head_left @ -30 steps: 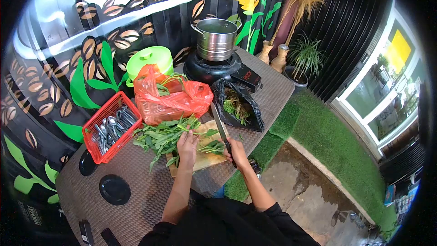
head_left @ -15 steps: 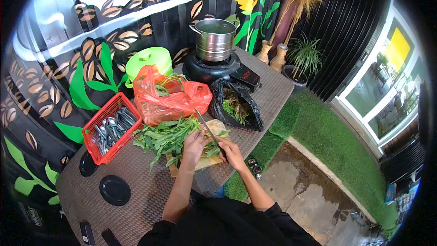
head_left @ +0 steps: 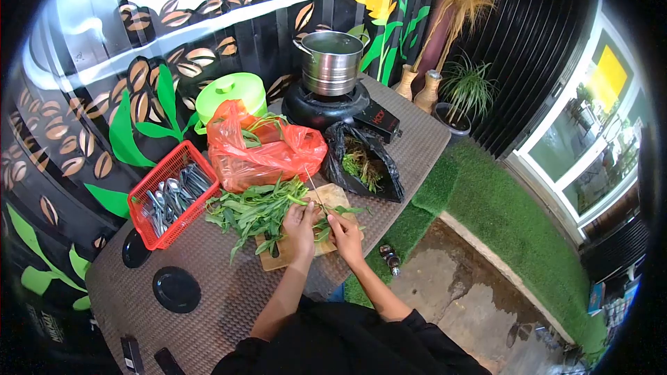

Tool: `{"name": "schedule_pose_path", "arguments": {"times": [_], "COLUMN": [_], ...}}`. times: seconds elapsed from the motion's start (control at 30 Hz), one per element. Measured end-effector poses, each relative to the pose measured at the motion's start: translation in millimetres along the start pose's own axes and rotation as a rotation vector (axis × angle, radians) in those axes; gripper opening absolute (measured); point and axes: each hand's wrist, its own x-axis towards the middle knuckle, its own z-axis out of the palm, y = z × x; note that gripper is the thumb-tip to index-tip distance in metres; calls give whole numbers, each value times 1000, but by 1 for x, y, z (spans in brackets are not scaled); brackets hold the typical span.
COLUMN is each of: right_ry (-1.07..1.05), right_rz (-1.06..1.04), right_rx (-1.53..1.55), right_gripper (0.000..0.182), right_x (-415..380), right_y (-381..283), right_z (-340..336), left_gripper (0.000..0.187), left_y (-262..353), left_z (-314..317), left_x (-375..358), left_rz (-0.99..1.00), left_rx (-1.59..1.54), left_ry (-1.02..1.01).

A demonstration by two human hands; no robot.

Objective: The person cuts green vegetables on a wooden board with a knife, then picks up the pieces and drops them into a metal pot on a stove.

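My right hand [head_left: 346,236] is closed round the handle of a knife [head_left: 313,185], whose thin blade points up and away to the left. Beside it my left hand [head_left: 299,229] has its fingers closed on stems of leafy greens [head_left: 258,210], close to the blade. A wooden cutting board [head_left: 331,196] lies under both hands, with some leaves on it. Most of the greens are heaped on the board's left side and on the table. The knife's handle is mostly hidden by my fingers.
Behind the greens sit a red plastic bag [head_left: 260,160] and a black bag of trimmings [head_left: 389,167]. A steel pot [head_left: 332,69] stands on a portable stove [head_left: 295,105]. To the left are a red cutlery basket [head_left: 182,226], a green lidded container [head_left: 229,97] and a black plate [head_left: 176,289].
My right hand and the knife have shifted slightly left, closer to my left hand. The blade now shows edge-on as a thin line, and a stem shows above my left fingers.
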Motion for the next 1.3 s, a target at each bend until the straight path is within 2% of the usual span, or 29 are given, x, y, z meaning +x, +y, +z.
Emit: {"name": "schedule_pose_path", "arguments": {"times": [0.03,0.07,0.1,0.13,0.17,0.2,0.27,0.33,0.4,0.5,0.57,0.6,0.67,0.7,0.8,0.9,1.03,1.13,1.17,1.2,1.23,1.3], "right_ry": [-3,-16,-26,-26,-62,-103,-200,-325,-346,-241,47,52,143,109,-27,-45,-34,-17,53,122,118,210], "right_rz": [-2,84,170,168,290,413,486,649,652,557,182,178,30,-38,-24,62,71,52,13,-26,-24,-7], "right_rx": [2,101,200,198,248,298,310,305,255,144,3,2,170,195,146,289,352,214,92,-30,-25,-77], "right_gripper": [34,32,32,32,33,35,40,43,43,43,41,41,38,34,37,38,38,38,36,35,35,33], "right_x": [2,5,6,8,11,14,18,21,23,23,21,17,-1,-6,-14,-14,-15,-15,-15,-15,-15,-16], "right_y": [0,-1,0,0,0,-1,0,-7,-6,10,20,10,-20,-20,-22,-27,-23,-8,-2,4,10,15], "right_z": [3,4,4,1,-4,-7,-8,-7,-7,-12,-13,-12,-8,-6,1,8,8,10,13,17,20,24], "left_gripper": [12,12,14,16,18,18,22,24,19,19,18,18,17,18,17,16,17,16,16,17,18,17], "left_y": [-1,-1,4,9,10,16,26,29,26,27,21,17,11,8,0,3,12,14,14,12,12,15], "left_z": [-1,-4,-7,-8,-11,-11,-13,-14,-15,-18,-22,-23,-19,-16,-10,-8,-10,-14,-16,-19,-22,-30], "left_x": [1,2,2,3,9,12,16,20,23,20,22,24,24,23,17,10,0,-6,-9,-12,-16,-21], "left_rz": [53,54,132,212,267,275,231,170,147,86,41,-8,-44,-69,-129,-182,-229,-191,-189,-144,-99,-51], "left_rx": [3,3,67,131,147,146,88,62,-55,-63,-83,-98,-142,-170,-232,-272,-256,-252,-251,-99,54,79], "left_ry": [45,46,70,95,112,119,10,-10,-13,-27,-33,-41,-68,-78,-99,-121,-151,-130,-126,-117,-107,-91]}}
